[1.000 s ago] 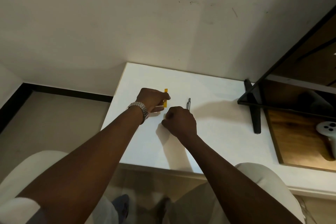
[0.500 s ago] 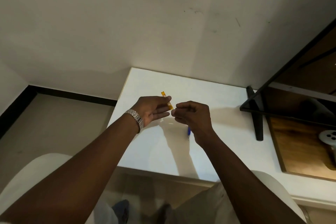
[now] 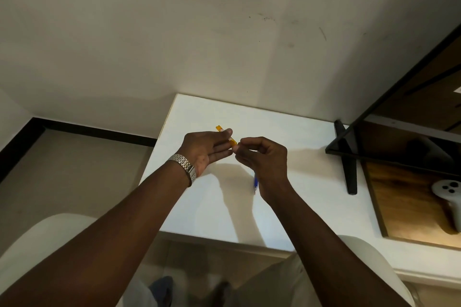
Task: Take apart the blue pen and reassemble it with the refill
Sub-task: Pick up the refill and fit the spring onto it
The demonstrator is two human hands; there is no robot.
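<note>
Above the white surface (image 3: 287, 207), the left hand (image 3: 207, 149) pinches an orange piece (image 3: 225, 134); the right hand (image 3: 264, 159) meets its end, a blue pen part (image 3: 255, 184) poking below.

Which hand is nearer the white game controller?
Right. The right hand is closer to the white game controller at the right edge; the left hand is farther left.

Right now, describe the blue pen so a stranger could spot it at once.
Find the white table against the wall. The right hand is raised above it. The blue pen sticks out below that hand, slim and blue, unlike the short yellow piece in the left hand.
</note>
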